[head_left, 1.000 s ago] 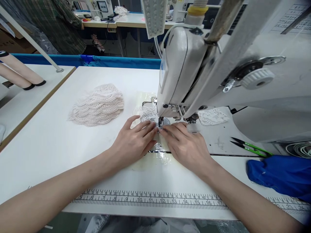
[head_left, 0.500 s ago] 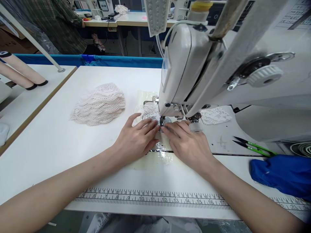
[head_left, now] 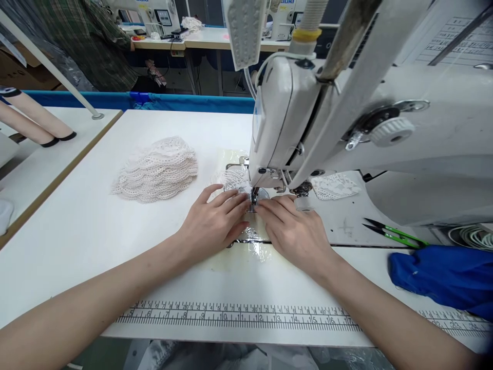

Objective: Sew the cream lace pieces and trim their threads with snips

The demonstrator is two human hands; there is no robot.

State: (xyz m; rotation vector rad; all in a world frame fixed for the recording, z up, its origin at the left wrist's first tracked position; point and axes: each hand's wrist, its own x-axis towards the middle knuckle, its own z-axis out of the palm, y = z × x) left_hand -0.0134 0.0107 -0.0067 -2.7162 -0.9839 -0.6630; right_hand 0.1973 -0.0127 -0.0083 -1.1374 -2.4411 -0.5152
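Observation:
A white sewing machine [head_left: 285,118] stands over the table, its presser foot [head_left: 254,195] low between my hands. My left hand [head_left: 215,218] lies palm down with fingers spread, its fingertips on a white lace piece [head_left: 233,180] just left of the foot. Right of the foot, my right hand [head_left: 295,226] rests flat on the machine bed, fingers stretched toward the needle; whatever is under its fingertips is hidden. A stack of pale lace pieces [head_left: 157,169] sits to the left. Another lace piece [head_left: 335,186] lies behind my right hand.
Green-handled snips [head_left: 398,235] and a blue cloth [head_left: 442,277] lie at the right. A printed ruler [head_left: 231,314] runs along the front edge of the white table [head_left: 96,236]. A person in a plaid sleeve [head_left: 82,41] is at the far left, beyond a blue cloth strip.
The view has shifted slightly, so the machine appears a little further left and lower. Both hands keep nearly the same place beside the presser foot.

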